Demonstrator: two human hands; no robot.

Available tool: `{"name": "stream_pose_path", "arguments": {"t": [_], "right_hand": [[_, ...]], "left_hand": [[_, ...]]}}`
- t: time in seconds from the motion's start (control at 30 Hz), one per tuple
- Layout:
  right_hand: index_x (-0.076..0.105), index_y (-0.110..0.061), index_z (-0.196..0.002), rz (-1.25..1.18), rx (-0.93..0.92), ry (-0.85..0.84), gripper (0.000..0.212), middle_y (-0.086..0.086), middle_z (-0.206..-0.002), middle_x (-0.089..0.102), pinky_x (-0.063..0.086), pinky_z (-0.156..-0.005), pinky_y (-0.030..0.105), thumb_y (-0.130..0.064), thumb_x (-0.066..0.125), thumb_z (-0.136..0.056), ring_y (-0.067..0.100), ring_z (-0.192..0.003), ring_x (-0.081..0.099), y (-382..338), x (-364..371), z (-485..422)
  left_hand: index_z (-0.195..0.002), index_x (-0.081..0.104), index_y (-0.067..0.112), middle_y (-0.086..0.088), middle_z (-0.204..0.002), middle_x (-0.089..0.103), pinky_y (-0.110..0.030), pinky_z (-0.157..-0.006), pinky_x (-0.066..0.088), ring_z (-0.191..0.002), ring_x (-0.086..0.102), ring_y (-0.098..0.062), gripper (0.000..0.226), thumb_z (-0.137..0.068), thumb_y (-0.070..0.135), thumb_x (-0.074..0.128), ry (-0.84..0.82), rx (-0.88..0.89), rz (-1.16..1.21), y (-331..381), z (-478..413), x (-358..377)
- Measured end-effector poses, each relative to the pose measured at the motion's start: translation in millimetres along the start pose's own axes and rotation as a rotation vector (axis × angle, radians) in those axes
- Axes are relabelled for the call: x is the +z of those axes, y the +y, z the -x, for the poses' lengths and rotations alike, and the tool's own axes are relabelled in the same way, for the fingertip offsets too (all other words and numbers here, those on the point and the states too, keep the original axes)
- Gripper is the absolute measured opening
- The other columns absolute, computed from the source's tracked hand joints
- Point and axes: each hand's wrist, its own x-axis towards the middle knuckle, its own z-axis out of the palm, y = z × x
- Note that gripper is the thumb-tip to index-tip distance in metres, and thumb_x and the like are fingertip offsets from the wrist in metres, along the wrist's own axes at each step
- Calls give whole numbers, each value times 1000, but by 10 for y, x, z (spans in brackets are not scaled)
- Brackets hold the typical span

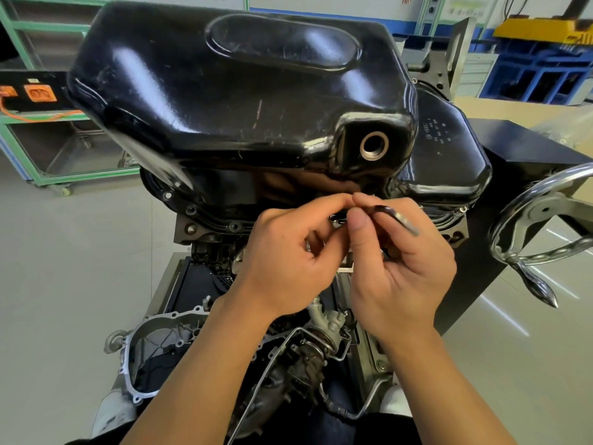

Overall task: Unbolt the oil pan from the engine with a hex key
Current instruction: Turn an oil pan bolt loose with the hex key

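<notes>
At the far left a green-framed cart (48,149) is standing on the floor, with orange plugs (40,93) lying on its top shelf. The black oil pan (224,91) is filling the upper middle of the view, sitting upside down on the engine (205,245), its open drain hole (373,145) facing the camera. Along its near rim, small bolts (234,226) are sitting in the flange to the left of the hands. Lower left, a grey metal cover (154,342) is lying below the engine. The left hand (288,268) is curling its fingers, with thumb and forefinger pinching the bent end of the hex key (398,216) right at the pan's rim; what the key's tip is meeting is hidden. Touching it fingertip to fingertip, the right hand (401,271) is pinching the same key between thumb and forefinger, the long arm poking out to the right over its knuckles. Further right a shiny handwheel (539,220) is jutting from the black stand (526,146), and a blue rack (545,69) is standing far behind.
</notes>
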Motion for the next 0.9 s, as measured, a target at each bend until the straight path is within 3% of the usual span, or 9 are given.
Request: {"name": "stream_pose_path", "arguments": {"t": [0.1,0.17,0.27,0.33,0.43,0.53,0.73,0.83,0.9], "right_hand": [[64,-6,-113,17,22,-9,19,-9,-94,61,45,-83,16,-4,58,-96,4,-90,61,-2,7,8],[63,-8,-115,10,29,-5,20,-11,-87,57,45,-78,17,-7,59,-96,7,-82,58,-7,2,6],[66,-8,-113,-19,61,28,22,-6,-82,62,46,-64,19,-13,70,-92,8,-69,57,-3,2,8],[67,-12,-108,-41,94,77,23,-10,-84,65,47,-62,18,-13,76,-87,4,-66,59,9,10,14],[68,-21,-100,-39,120,128,19,-14,-81,66,47,-61,18,-16,79,-86,2,-64,59,18,14,10],[69,-16,-93,-45,70,107,8,-13,-81,65,47,-65,18,-14,76,-89,2,-69,61,16,-6,1],[68,-11,-104,-4,35,25,12,-9,-94,65,47,-80,15,-6,67,-93,-3,-90,63,5,-36,-23],[65,-11,-109,0,39,-9,15,-9,-96,63,48,-77,22,-5,62,-95,6,-88,63,11,-38,-17],[65,-10,-111,-1,36,-15,16,-9,-93,62,46,-71,20,-9,64,-95,10,-80,60,10,-39,-12]], "left_hand": [[-113,76,10,27,-57,50,-9,-54,39,-49,52,4,22,-96,14,61,-6,-48,15,-35,5,32],[-109,76,10,29,-64,55,-7,-57,42,-54,56,9,19,-95,13,63,29,-74,39,-48,23,50],[-104,77,13,6,-71,73,-28,-53,55,-59,65,-1,15,-92,14,68,81,-99,82,-56,43,68],[-98,75,18,-4,-66,71,-36,-50,53,-55,66,-16,10,-92,18,68,94,-114,100,-64,48,83],[-91,76,12,-2,-55,63,-28,-45,46,-45,57,-16,3,-91,13,73,101,-133,50,-58,41,102],[-91,75,9,1,-52,60,-17,-47,42,-42,53,-13,2,-89,10,75,103,-122,36,-56,35,106],[-111,74,11,17,-54,54,-18,-47,44,-43,51,-5,21,-93,19,65,28,-42,40,-46,42,90],[-109,75,11,25,-56,48,-12,-51,40,-45,48,1,18,-96,16,62,37,-71,53,-65,39,126],[-106,75,13,20,-60,60,-15,-52,46,-51,57,2,16,-95,16,63,68,-97,88,-72,45,127]]}}
